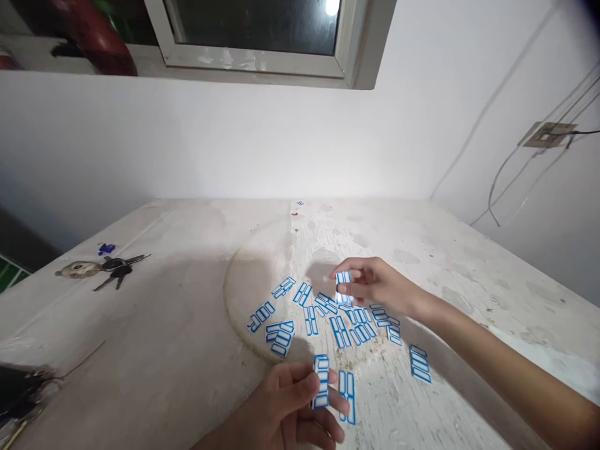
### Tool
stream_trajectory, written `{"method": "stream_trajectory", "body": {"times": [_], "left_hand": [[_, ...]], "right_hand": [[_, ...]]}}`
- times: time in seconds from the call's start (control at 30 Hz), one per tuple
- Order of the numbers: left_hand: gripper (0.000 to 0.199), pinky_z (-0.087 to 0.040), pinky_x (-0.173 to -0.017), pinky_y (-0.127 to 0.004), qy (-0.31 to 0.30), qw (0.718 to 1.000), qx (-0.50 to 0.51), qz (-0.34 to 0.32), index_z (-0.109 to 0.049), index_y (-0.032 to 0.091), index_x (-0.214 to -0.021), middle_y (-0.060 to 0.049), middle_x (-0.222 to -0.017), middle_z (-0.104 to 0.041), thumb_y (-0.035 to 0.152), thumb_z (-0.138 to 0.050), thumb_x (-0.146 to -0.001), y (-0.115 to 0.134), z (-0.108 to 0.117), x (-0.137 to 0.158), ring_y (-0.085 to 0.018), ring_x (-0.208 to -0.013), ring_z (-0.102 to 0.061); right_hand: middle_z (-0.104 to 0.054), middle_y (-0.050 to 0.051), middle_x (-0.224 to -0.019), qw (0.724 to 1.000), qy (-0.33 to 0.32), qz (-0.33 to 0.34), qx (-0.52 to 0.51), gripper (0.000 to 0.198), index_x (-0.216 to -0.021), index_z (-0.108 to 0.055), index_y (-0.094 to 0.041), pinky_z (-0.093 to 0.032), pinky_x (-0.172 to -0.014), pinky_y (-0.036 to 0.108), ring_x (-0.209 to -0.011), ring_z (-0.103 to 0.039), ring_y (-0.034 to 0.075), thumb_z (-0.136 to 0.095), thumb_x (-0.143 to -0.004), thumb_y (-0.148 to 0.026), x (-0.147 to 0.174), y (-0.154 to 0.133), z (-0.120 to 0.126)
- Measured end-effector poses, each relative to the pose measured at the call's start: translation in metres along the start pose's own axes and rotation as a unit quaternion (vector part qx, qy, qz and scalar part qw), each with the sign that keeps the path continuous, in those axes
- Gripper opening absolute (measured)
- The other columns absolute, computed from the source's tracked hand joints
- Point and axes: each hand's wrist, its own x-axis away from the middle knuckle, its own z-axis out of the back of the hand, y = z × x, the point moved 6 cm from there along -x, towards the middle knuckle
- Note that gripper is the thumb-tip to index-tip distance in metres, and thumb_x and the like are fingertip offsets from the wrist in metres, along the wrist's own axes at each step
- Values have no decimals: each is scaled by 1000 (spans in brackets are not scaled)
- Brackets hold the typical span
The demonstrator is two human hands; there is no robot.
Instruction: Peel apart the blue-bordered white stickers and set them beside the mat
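Observation:
At the near edge of the view, my left hand [300, 400] pinches a label card [321, 382], white with blue-outlined boxes, between thumb and fingers; it may be a small stack. Further off and to the right, my right hand [370, 284] grips another such label card [344, 286] upright above the pile. Several similar cards [340, 331] lie scattered and partly overlapping on the worn white tabletop [187, 350] between and around my hands. One card [347, 397] rests just behind my left fingertips, and a separate card [420, 364] lies beneath my right forearm.
A bunch of keys [118, 267] with a fob and a small blue object [106, 249] lie at the left. A dark object [21, 390] with wiry strands sits at the near left edge. Loose cables hang from a wall socket [546, 134]; a window [253, 31] is above.

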Motion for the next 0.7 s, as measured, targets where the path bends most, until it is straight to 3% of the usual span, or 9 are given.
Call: {"method": "stream_trajectory", "body": {"times": [0.13,0.27,0.57,0.7], "left_hand": [[30,-54,-54,-21,5,1000,0,-1,-65,11,-89,-10,-81,-69,36,-71,-73,0,1,-2,-15,-60,-67],[32,-54,-54,-22,22,1000,-7,11,-66,11,-88,-10,-80,-70,37,-72,-70,0,1,-2,-16,-61,-67],[27,-54,-57,-22,37,999,-16,21,-67,12,-89,-8,-80,-70,34,-71,-72,6,-5,1,-15,-62,-67],[28,-54,-56,-23,41,998,-11,37,-67,12,-88,-7,-79,-70,34,-73,-70,6,-5,0,-16,-62,-67]], "right_hand": [[-45,-7,-55,993,40,-24,-110,27,-100,-52,-17,-32,-39,19,-40,-41,6,-62,-80,-33,41,10,-13],[-41,-9,-55,973,74,-23,-219,27,-99,-54,-20,-23,-34,17,-35,-31,2,-67,-77,-27,57,24,-24],[-28,-6,-56,990,83,-11,-113,18,-99,-62,-25,-18,-43,22,-49,-25,8,-63,-81,-29,72,22,-27],[-47,-2,-72,990,68,-16,-121,18,-101,-62,-26,-22,-46,23,-52,-28,8,-60,-83,-28,73,22,-31]]}}
